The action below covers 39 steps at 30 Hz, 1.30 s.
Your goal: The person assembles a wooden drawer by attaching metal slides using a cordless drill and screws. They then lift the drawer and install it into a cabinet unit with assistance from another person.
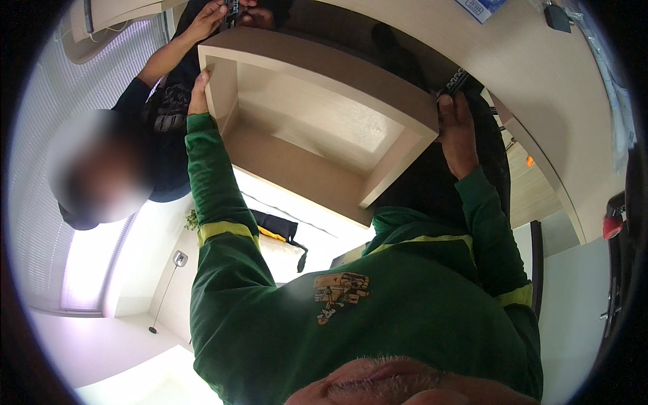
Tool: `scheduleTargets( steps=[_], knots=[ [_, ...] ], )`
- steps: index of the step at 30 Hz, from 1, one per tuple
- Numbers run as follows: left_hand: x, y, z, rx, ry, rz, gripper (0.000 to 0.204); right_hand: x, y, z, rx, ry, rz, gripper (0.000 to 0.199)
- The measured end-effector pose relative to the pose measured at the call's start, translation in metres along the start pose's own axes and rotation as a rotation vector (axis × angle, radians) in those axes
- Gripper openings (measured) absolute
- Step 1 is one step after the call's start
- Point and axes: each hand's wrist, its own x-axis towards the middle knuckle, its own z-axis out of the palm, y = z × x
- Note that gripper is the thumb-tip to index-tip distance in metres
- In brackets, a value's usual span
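Note:
A beige open wooden box (317,128), like a shelf unit, fills the upper middle of the view. My left hand (198,91), in a green sleeve, grips the box's left side panel near its corner. My right hand (457,131) is at the box's right corner, closed around a dark tool (453,82) that it presses against the edge. Another person in dark clothes stands at the left. That person's hands (219,15) reach to the far corner of the box and hold a small dark object (233,7).
A long beige board (547,88) curves along the upper right, with a blue and white packet (480,7) and a small black item (557,17) on it. A red object (612,224) sits at the right edge. Window blinds (40,175) are at the left, and a black bag (275,226) is behind my left arm.

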Motion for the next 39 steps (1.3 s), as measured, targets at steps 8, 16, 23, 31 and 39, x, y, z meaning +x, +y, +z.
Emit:
scheduleTargets(
  steps=[8,16,23,31,39],
  knots=[
    [-0.014,0.013,0.013,0.0,-0.008,0.006,0.072,-0.006,-0.01,0.003,-0.03,0.006,-0.018,0.068],
    [-0.015,0.013,0.009,0.086,0.076,0.008,0.076,-0.004,-0.009,0.001,0.012,-0.04,0.002,0.063],
    [-0.034,0.026,0.036,0.646,0.164,0.18,0.074,-0.002,-0.005,-0.001,-0.016,-0.035,-0.043,0.063],
    [-0.048,0.023,0.081,1.153,0.564,0.54,0.057,0.004,0.002,-0.002,-0.069,-0.028,-0.112,0.063],
    [-0.051,0.021,0.078,1.135,0.54,0.586,0.052,-0.001,-0.001,-0.003,-0.052,-0.035,-0.03,0.071]
  ],
)
